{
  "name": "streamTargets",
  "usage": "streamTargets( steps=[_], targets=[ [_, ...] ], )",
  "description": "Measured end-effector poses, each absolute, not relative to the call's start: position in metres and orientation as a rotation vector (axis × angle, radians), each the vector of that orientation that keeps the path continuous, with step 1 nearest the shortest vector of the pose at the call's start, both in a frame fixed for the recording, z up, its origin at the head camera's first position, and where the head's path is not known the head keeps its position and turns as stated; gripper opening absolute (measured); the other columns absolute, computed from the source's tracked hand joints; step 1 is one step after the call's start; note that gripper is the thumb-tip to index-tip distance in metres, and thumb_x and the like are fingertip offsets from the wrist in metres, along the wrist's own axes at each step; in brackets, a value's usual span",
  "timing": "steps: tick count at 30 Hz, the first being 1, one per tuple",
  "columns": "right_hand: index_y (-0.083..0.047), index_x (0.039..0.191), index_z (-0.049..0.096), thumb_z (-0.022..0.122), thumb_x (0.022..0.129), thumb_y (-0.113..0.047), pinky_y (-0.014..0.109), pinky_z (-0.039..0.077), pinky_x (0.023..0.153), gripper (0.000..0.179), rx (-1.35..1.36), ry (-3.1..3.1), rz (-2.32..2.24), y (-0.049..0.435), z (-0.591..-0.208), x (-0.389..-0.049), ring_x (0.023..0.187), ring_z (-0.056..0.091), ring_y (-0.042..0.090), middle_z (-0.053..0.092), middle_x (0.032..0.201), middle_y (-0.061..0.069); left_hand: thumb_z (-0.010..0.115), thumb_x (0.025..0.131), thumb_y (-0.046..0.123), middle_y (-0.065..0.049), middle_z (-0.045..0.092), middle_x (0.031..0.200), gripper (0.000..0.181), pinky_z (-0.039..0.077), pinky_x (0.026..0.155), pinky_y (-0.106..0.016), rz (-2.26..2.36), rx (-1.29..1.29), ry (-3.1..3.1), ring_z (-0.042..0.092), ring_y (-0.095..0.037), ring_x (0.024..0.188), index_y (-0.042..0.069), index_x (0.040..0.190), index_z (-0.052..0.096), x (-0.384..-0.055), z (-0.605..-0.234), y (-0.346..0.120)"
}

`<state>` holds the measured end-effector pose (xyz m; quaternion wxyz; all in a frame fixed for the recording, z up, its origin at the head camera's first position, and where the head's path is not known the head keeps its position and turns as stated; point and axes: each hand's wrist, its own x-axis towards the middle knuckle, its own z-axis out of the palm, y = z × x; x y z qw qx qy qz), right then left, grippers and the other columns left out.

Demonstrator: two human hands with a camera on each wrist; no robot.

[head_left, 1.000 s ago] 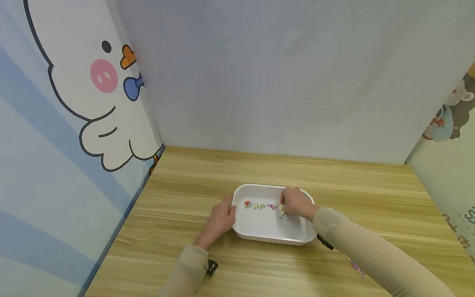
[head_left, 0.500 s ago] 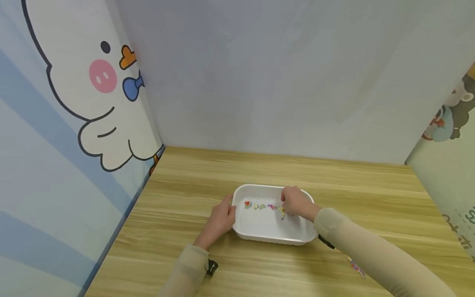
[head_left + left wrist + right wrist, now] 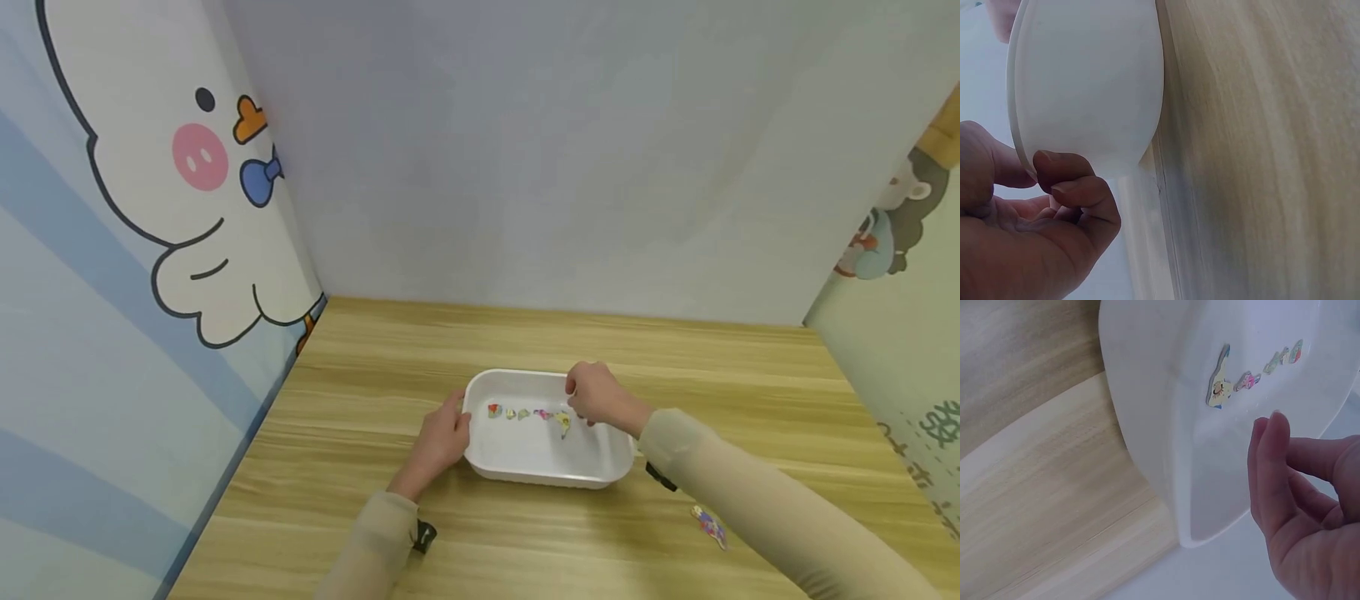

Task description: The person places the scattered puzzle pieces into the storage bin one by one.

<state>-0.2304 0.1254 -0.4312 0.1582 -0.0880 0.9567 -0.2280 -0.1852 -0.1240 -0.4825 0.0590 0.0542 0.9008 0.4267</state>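
Note:
A white rectangular tray (image 3: 540,477) stands on the table. My left hand (image 3: 441,437) grips its left rim between thumb and curled fingers, also seen in the left wrist view. Inside the tray, several small flat printed cut-outs lie in a row: a red and green one (image 3: 494,410) at the left, two tiny pale ones, a pink one (image 3: 542,414), then a larger yellow one (image 3: 563,422). Over the tray's back right part hovers my right hand (image 3: 597,396). Its fingers are loosely bent with nothing between them, apart from the yellow cut-out (image 3: 1219,389) in the right wrist view.
Another flat purple and yellow cut-out (image 3: 708,527) lies on the wood-grain table (image 3: 510,550) near the right forearm. A pale wall (image 3: 562,167) rises behind the table, with cartoon-printed walls at both sides.
My right hand has let go of the yellow cut-out and risen slightly away from it, so that piece now shows fully. The left hand keeps its grip on the tray.

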Motion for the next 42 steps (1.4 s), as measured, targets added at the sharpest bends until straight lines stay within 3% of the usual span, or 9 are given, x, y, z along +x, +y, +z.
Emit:
streamTargets(
  steps=[10, 19, 28, 36, 42],
  targets=[
    [0.007, 0.093, 0.061, 0.06, 0.084, 0.002, 0.023, 0.049, 0.044, 0.011, -0.24, 2.758, -0.722, 0.146, -0.42, -0.221, 0.051, 0.058, 0.016, 0.06, 0.068, 0.009, 0.046, 0.096, 0.014, -0.017, 0.067, 0.093, 0.042, 0.043, 0.051, -0.026, 1.303, 0.128, 2.698, 0.054, -0.014, 0.059, 0.003, 0.137, 0.041, -0.186, -0.485, -0.121],
    [0.012, 0.097, 0.06, 0.059, 0.082, 0.005, 0.023, 0.05, 0.047, 0.017, -0.208, 2.778, -0.807, 0.17, -0.408, -0.213, 0.057, 0.061, 0.02, 0.063, 0.075, 0.014, 0.047, 0.096, 0.014, -0.013, 0.067, 0.088, 0.042, 0.044, 0.054, -0.026, 1.297, 0.114, 2.728, 0.056, -0.015, 0.064, 0.005, 0.136, 0.043, -0.186, -0.487, -0.123],
    [0.004, 0.089, 0.067, 0.065, 0.078, 0.0, 0.03, 0.052, 0.062, 0.012, -0.233, 2.896, -0.68, 0.194, -0.41, -0.207, 0.071, 0.062, 0.021, 0.067, 0.082, 0.014, 0.046, 0.096, 0.016, -0.011, 0.064, 0.084, 0.043, 0.044, 0.054, -0.026, 1.293, 0.1, 2.706, 0.055, -0.015, 0.064, 0.006, 0.137, 0.042, -0.187, -0.487, -0.121],
    [-0.004, 0.088, 0.069, 0.066, 0.082, -0.014, 0.035, 0.05, 0.062, 0.012, -0.132, 2.936, -0.533, 0.214, -0.41, -0.196, 0.074, 0.062, 0.022, 0.068, 0.087, 0.011, 0.046, 0.096, 0.015, -0.013, 0.065, 0.086, 0.043, 0.045, 0.055, -0.027, 1.316, 0.128, 2.687, 0.056, -0.015, 0.066, 0.004, 0.138, 0.041, -0.188, -0.489, -0.12],
    [-0.005, 0.093, 0.069, 0.067, 0.082, -0.016, 0.031, 0.048, 0.057, 0.016, -0.059, 2.921, -0.518, 0.222, -0.42, -0.189, 0.072, 0.06, 0.019, 0.067, 0.086, 0.008, 0.046, 0.096, 0.016, -0.012, 0.064, 0.087, 0.043, 0.045, 0.057, -0.026, 1.289, 0.095, 2.702, 0.056, -0.016, 0.068, 0.005, 0.138, 0.041, -0.187, -0.489, -0.122]
  ],
)
